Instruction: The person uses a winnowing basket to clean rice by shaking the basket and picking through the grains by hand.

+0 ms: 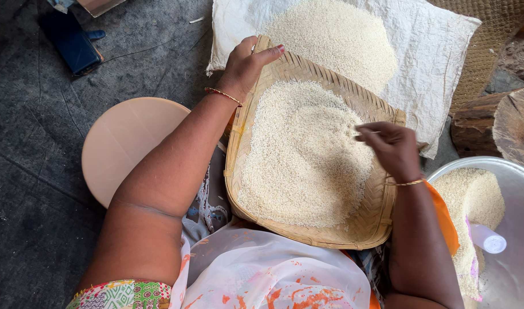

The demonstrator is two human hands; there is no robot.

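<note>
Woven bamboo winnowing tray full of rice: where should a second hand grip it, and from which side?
Grip the flat woven bamboo winnowing tray by its raised right rim, coming in from the right. The left hand already clamps the far left corner, thumb over the edge, and the right hand hovers over the white rice grains filling the middle. The bare, thick rim probably gives a firm hold.

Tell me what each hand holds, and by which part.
The left hand grips the woven tray by its far rim. The right hand pinches something tiny over the rice; what it is cannot be told.
</note>
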